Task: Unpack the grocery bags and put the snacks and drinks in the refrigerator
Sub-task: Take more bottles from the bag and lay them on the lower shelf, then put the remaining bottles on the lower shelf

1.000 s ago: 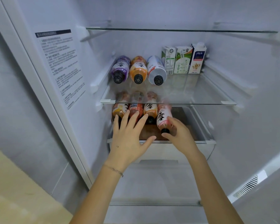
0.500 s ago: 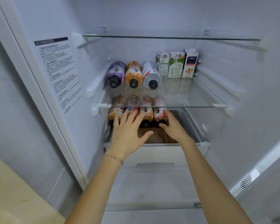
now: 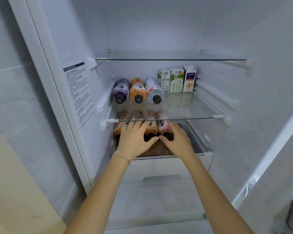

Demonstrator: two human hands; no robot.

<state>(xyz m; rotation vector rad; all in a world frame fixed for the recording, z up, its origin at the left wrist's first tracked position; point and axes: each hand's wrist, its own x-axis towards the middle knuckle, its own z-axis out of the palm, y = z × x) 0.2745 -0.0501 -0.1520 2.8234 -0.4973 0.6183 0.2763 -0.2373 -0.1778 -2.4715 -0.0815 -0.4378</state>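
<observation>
Both hands settle smooth, roll-prone bottles in the refrigerator drawer (image 3: 169, 164): left hand (image 3: 134, 137) spread flat, right hand (image 3: 177, 139) curled around the pink bottle (image 3: 164, 128), best gripped mid-body.

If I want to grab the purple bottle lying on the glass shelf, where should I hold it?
Probably hold the purple bottle around its neck, just behind the black cap, coming straight in from the front. It lies on its side with the cap facing you, the fridge wall is on one side and the orange bottle is tight against the other.
</observation>
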